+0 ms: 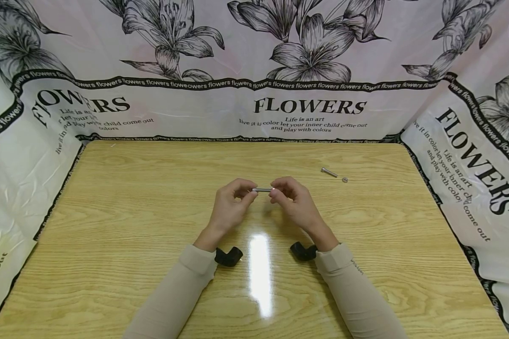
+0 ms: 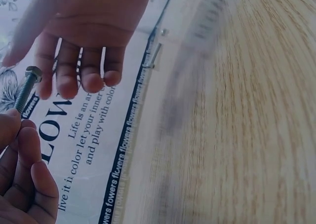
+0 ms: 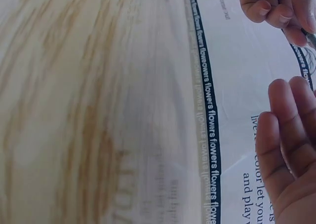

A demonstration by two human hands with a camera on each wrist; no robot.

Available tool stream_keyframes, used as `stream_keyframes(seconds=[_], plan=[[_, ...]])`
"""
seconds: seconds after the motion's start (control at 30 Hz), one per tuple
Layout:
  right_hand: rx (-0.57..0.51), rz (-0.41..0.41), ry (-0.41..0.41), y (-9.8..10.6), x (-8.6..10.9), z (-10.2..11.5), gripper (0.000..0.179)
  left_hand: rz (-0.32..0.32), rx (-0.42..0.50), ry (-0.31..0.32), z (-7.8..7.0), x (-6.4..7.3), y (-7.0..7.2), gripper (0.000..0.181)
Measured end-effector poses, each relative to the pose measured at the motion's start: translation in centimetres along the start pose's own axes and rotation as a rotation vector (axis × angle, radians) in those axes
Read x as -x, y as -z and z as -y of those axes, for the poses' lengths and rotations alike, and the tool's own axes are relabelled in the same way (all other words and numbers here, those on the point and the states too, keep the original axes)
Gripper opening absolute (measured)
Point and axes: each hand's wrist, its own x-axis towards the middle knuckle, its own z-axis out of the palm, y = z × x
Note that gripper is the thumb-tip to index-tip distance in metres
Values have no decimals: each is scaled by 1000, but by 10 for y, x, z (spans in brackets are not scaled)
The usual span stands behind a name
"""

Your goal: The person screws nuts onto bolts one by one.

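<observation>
My left hand [image 1: 230,205] pinches a silvery threaded bolt [image 1: 263,190] between thumb and fingertips, level in the head view and above the table. In the left wrist view the bolt [image 2: 24,92] points up out of the left fingers [image 2: 30,145], its hexagonal end uppermost. Around that end is my right hand [image 1: 296,201], index fingertip right beside the hexagon and thumb a little apart from it. The other right fingers [image 2: 91,71] are loosely extended. Only a bit of the bolt [image 3: 309,38] shows at the right wrist view's edge.
A second bolt [image 1: 329,172] lies on the wooden table [image 1: 152,226], beyond the right hand, with a small nut [image 1: 345,180] beside it. Flower-printed cloth [image 1: 195,108] walls in the back and sides. Black wrist-worn pieces [image 1: 229,257] sit at both cuffs.
</observation>
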Motion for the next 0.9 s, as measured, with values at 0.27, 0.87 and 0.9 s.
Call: stream_keyframes(seconds=[0.27, 0.87, 0.9], plan=[[-31, 14, 103, 0, 0, -6, 24, -5, 9, -31, 40, -2, -5, 10], [9, 18, 30, 0, 0, -1, 26, -8, 19, -34, 40, -2, -5, 11], [-4, 17, 44, 0, 0, -2, 29, -10, 17, -33, 38, -2, -5, 11]])
